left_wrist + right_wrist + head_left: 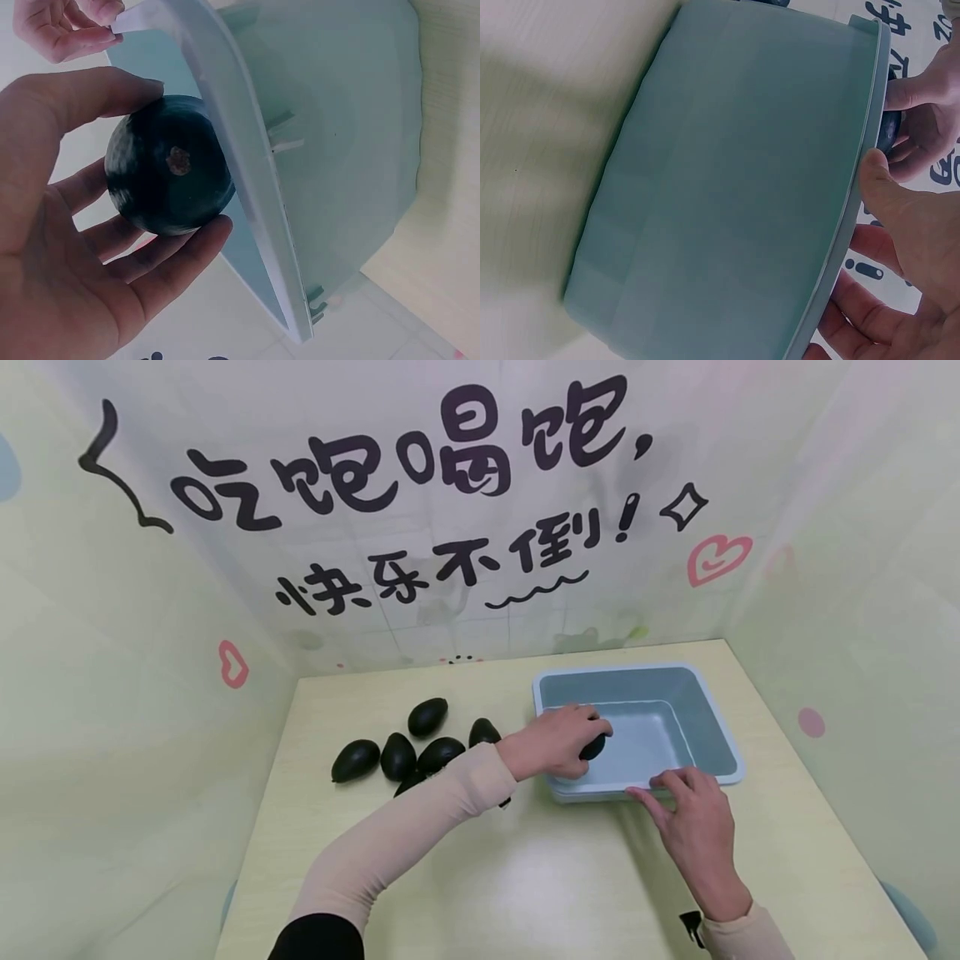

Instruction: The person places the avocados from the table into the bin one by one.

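Observation:
My left hand (pixel 557 742) grips a dark avocado (pixel 171 166) over the left side of the blue-grey plastic bin (pixel 708 714). In the left wrist view, thumb and fingers curl round the fruit, whose stem end faces the camera next to the bin's rim. At the bin's near right rim my right hand (pixel 697 827) pinches the edge, thumb outside and fingers over the inside, as the right wrist view shows. Several more avocados (pixel 356 761) lie on the table to the left, some partly hidden behind my left forearm.
The pale wooden table (pixel 495 885) carries the bin at its right back. A printed curtain (pixel 420 635) with dark lettering hangs behind the table and along both sides. My left sleeve (pixel 405 835) crosses the middle of the table.

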`<state>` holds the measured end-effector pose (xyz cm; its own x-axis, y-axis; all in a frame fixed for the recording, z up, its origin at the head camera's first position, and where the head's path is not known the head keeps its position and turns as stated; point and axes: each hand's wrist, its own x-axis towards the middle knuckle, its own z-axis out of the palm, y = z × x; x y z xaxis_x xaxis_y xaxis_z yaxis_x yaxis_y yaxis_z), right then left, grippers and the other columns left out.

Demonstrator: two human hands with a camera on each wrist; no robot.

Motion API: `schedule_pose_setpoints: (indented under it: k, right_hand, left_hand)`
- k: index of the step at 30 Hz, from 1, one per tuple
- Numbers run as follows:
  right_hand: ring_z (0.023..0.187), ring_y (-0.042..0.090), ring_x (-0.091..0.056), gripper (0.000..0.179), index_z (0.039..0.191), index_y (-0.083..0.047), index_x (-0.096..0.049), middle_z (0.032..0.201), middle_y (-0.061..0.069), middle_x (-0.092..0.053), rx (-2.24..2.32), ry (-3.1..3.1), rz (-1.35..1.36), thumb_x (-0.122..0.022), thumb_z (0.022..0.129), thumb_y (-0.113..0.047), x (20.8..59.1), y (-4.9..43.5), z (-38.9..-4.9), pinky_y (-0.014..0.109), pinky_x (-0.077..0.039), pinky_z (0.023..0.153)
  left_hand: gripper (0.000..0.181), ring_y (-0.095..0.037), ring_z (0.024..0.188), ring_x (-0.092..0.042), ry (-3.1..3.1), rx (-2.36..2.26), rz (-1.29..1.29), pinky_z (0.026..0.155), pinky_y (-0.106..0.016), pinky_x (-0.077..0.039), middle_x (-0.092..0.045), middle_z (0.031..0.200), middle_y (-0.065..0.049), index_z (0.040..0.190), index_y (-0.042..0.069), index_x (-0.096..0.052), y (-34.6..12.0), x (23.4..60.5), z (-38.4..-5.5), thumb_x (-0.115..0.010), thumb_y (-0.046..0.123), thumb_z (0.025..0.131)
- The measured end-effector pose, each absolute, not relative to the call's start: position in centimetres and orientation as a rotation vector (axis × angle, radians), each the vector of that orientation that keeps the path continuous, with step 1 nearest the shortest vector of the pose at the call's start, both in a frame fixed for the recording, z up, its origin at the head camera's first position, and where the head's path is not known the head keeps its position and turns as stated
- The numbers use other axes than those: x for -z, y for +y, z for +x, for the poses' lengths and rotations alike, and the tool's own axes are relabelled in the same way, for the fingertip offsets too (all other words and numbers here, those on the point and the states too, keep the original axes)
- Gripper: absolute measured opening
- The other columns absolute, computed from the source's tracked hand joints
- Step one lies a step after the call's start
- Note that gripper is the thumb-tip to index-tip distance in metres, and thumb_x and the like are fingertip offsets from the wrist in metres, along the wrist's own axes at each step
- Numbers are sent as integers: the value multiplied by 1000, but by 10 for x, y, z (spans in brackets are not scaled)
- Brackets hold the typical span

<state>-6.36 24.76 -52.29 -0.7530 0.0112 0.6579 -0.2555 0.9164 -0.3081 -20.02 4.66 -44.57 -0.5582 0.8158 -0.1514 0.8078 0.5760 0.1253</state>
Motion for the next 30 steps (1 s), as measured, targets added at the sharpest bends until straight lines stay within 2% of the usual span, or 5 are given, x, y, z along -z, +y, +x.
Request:
schedule_pose_setpoints:
  k: [19,23,30]
  right_hand:
    - [72,36,-61,82,78,-6,-71,79,11,-61,-501,-2396,169,-39,97,-79,525,249,-64,48,-47,63]
    - [70,35,-60,82,78,-6,-71,78,11,-61,-504,-2395,171,-40,97,-79,525,249,-65,47,-47,62]
    - [70,35,-61,82,78,-6,-72,79,12,-62,-498,-2399,172,-41,97,-79,525,249,-66,47,-47,61]
  left_hand:
    - [52,-25,135,-59,2628,-74,1312,99,-36,-58,-57,154,-6,151,23,-59,46,449,-202,-67,27,100]
    - [51,-26,141,-56,2629,-99,1292,98,-38,-59,-55,157,-7,152,22,-58,45,444,-203,-67,27,102]
    - [52,-26,142,-55,2649,-97,1278,95,-37,-60,-54,158,-6,153,23,-57,41,441,-202,-68,32,103]
